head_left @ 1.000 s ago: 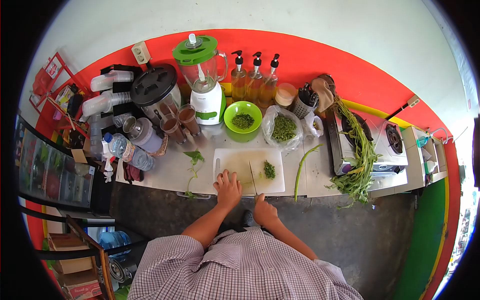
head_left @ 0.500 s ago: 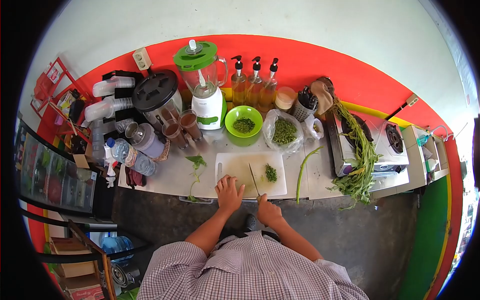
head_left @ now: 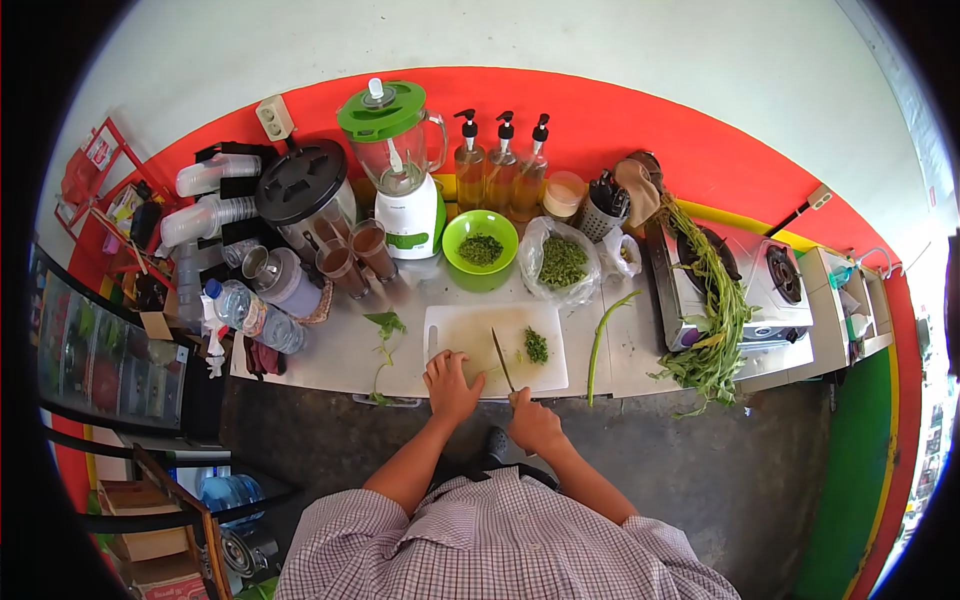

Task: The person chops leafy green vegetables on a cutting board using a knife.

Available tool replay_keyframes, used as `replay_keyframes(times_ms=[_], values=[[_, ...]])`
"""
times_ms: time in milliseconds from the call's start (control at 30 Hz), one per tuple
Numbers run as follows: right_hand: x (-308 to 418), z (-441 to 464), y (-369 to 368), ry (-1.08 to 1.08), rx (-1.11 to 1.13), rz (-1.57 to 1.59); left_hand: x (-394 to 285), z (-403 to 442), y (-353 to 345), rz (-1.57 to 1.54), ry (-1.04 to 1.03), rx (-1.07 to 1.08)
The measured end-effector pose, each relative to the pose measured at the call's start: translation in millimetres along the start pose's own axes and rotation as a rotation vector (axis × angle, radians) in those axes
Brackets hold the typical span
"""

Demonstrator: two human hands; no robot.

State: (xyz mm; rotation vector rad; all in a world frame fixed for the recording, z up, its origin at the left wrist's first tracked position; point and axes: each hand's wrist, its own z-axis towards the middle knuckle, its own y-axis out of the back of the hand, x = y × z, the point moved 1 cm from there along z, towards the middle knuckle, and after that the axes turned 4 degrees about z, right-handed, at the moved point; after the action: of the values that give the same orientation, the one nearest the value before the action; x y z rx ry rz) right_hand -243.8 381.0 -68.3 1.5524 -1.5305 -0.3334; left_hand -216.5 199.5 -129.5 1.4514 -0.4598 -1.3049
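My right hand (head_left: pixel 537 424) is closed around the handle of a knife (head_left: pixel 503 358), whose blade points away across the white cutting board (head_left: pixel 450 322). Resting at the board's front left is my left hand (head_left: pixel 454 388), thumb apart from the fingers and nothing visible in it. A small heap of chopped greens (head_left: pixel 536 346) lies on the board, right of the blade, with a few pale green bits between. Behind the board stand a green bowl (head_left: pixel 457 257) and a clear plastic bag (head_left: pixel 590 289), both holding chopped greens.
Leafy stem (head_left: pixel 384 345) lies left of the board, a long green stalk (head_left: pixel 595 350) right. A bundle of greens (head_left: pixel 715 370) drapes over the gas stove (head_left: pixel 768 310). Blender (head_left: pixel 409 215), pump bottles (head_left: pixel 500 175), brown drinks (head_left: pixel 342 268) and a water bottle (head_left: pixel 262 322) line the counter.
The whole view has shifted slightly, so the counter sits a little further left. Both hands keep nearly the same places by the board, with the knife still in the right one.
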Motion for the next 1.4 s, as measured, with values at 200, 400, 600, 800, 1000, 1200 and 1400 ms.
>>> replay_keyframes(times_ms=[200, 400, 600, 800, 1000, 1200, 1400], values=[[-8.8, 3.5, -32.7, -0.015, -0.020, -0.033, 1.3, 0.7, -1.8, -0.018, 0.008, 0.011], [7.0, -12.6, 1.2, 0.017, 0.030, -0.085, 2.1, 3.3, 1.1, -0.045, 0.041, 0.020], [-3.5, 3.8, -27.4, 0.017, -0.037, -0.076, 1.0, 5.3, 1.4, -0.094, 0.027, 0.053], [2.3, -0.7, -19.4, 0.021, 0.019, -0.078, -4.0, 13.3, 3.2, -0.111, 0.068, 0.164], [7.1, -5.6, -7.3, 0.032, 0.008, -0.089, 4.4, 7.6, -7.4, -0.158, -0.012, 0.117], [-0.2, 0.2, -34.5, -0.007, -0.012, 0.013, 3.4, 6.4, -7.9, -0.159, -0.009, 0.127], [9.8, -4.2, -12.6, 0.014, 0.030, 0.000, 7.6, 6.8, -8.1, -0.167, -0.040, 0.114]])
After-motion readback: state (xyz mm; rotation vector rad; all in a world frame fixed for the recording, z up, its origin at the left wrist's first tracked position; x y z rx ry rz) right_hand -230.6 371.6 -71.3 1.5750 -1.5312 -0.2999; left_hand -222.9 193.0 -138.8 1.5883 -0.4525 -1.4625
